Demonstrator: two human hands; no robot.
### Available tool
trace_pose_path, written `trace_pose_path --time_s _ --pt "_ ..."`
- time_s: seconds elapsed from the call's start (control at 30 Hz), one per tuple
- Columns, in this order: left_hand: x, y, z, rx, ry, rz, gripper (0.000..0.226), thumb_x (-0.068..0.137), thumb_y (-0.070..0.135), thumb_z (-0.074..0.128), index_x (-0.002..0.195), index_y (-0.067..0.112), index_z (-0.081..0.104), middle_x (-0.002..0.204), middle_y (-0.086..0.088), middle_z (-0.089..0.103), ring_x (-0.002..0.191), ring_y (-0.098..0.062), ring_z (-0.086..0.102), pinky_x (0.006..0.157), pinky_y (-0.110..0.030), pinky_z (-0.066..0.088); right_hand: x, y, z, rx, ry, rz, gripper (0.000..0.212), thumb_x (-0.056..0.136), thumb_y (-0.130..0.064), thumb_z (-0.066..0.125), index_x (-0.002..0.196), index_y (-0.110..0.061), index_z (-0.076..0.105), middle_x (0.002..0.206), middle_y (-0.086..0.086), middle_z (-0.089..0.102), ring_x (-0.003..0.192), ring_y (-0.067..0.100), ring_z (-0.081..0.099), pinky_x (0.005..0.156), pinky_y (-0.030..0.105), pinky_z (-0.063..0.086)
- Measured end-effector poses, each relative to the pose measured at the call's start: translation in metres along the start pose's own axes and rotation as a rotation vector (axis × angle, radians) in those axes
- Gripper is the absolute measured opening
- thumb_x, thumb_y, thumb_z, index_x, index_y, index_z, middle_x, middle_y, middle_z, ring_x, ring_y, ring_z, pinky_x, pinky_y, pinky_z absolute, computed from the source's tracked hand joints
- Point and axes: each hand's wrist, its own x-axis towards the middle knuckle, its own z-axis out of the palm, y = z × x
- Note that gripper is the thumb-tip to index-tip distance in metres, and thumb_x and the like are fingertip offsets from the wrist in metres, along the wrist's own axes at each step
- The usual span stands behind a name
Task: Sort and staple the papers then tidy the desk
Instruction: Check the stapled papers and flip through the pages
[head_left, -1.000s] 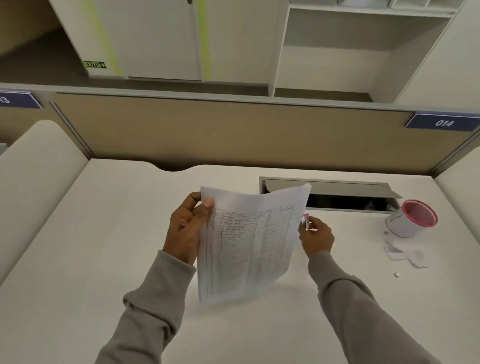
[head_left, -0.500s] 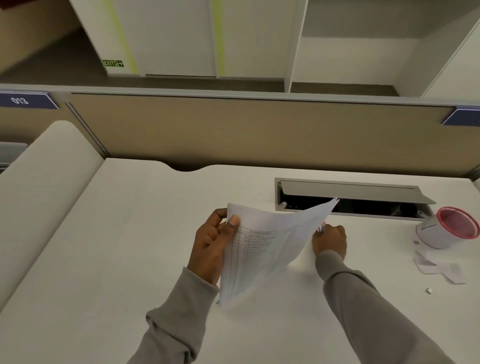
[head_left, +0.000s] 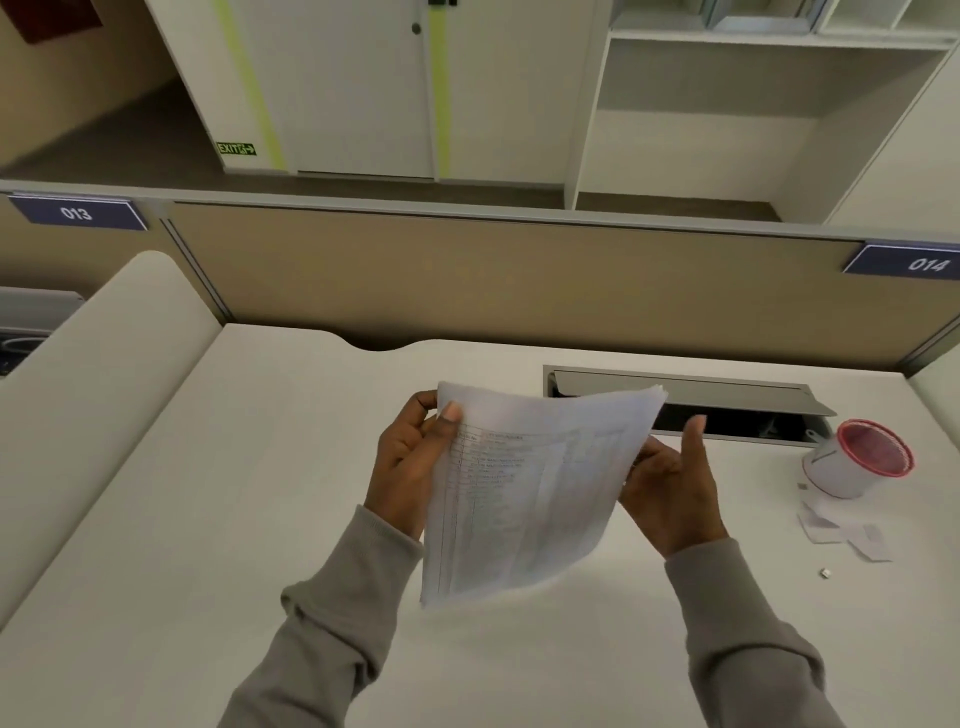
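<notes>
Grey-sleeved, the left hand (head_left: 410, 462) pinched the top left corner of the papers (head_left: 524, 488), thumb on the printed face, fingers curled behind. The sheaf hung tilted above the tabletop (head_left: 208, 519), its print too blurred to read. At its right edge the right hand (head_left: 670, 488) met the sheets with thumb straight up and clear. Its fingers went behind the paper, so I couldn't tell whether they gripped. Further right, a red-rimmed white tub (head_left: 852, 467) stood beside paper scraps (head_left: 831, 525).

Papers (head_left: 524, 488) between left hand (head_left: 405, 462) and right hand (head_left: 675, 493), above desk (head_left: 208, 519), cable slot (head_left: 727, 387) behind, cup (head_left: 841, 473) at right, scraps (head_left: 831, 525) before cup
</notes>
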Motion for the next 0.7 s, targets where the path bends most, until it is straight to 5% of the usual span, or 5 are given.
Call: trace_pose_path --time_s 0.1,0.2,0.37,0.5,0.7 --pt "-0.001 0.011 -0.001 -0.006 0.039 0.058 0.028 0.093 0.038 0.059 0.106 0.014 0.063 0.091 -0.004 0.073 0.085 -0.021 0.071 0.071 -0.031 0.06 -0.016 -0.007 0.013 -0.215 -0.02 -0.11 0.036 0.087 -0.04 0.062 0.114 -0.017 0.071 0.116 0.009 0.07 0.108 0.031 0.065 0.086 0.044 0.057" --pt "-0.003 0.018 -0.001 -0.02 0.07 0.102 0.03 0.094 0.036 0.059 0.109 0.01 0.061 0.092 -0.002 0.073 0.085 -0.019 0.07 0.071 -0.031 0.06 -0.029 -0.01 0.025 -0.343 -0.031 -0.202 0.036 0.086 -0.024 0.071 0.12 -0.017 0.067 0.123 0.01 0.068 0.111 0.032 0.065 0.089 0.046 0.056" --pt "-0.017 0.007 -0.01 0.027 0.034 0.074 0.023 0.095 0.036 0.061 0.111 0.02 0.061 0.1 -0.001 0.074 0.091 -0.021 0.072 0.071 -0.029 0.059 -0.045 -0.003 0.041 -0.441 0.107 -0.3 0.032 0.088 -0.022 0.069 0.12 -0.021 0.067 0.117 0.002 0.071 0.103 0.025 0.069 0.081 0.037 0.059" --pt "-0.038 -0.025 -0.018 0.254 0.018 0.069 0.023 0.095 0.023 0.065 0.117 0.016 0.068 0.108 0.005 0.075 0.102 -0.015 0.071 0.085 -0.031 0.06 -0.055 0.016 0.041 -0.501 0.196 -0.26 0.029 0.089 -0.016 0.068 0.118 -0.013 0.067 0.11 0.004 0.073 0.098 0.026 0.07 0.085 0.048 0.059" --pt "-0.059 -0.042 -0.023 0.205 0.094 0.082 0.018 0.096 0.021 0.064 0.113 0.019 0.068 0.106 0.006 0.074 0.098 -0.011 0.071 0.078 -0.02 0.057 -0.07 0.038 0.043 -0.515 0.241 -0.278 0.031 0.09 -0.018 0.068 0.121 -0.016 0.065 0.112 0.0 0.072 0.1 0.023 0.069 0.082 0.038 0.06"
